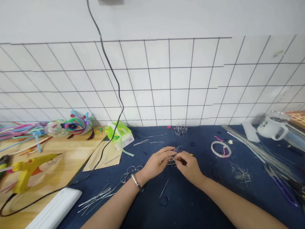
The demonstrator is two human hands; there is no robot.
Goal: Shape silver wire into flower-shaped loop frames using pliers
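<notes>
My left hand and my right hand meet over the dark blue cloth, around a small piece of bent wire. The fingers of my left hand are closed about its left side. My right hand pinches the wire from the right with thumb and forefinger. Much of the wire piece is hidden by my fingers, so its full shape does not show. A short straight wire lies on the cloth just below my hands. Further back sits a tangle of thin wire.
Loose wires lie left, cut wire bits right. A white ring, purple-handled scissors, a long wire bundle and a white mug stand right. A yellow glue gun, tissue pack and black cord are left.
</notes>
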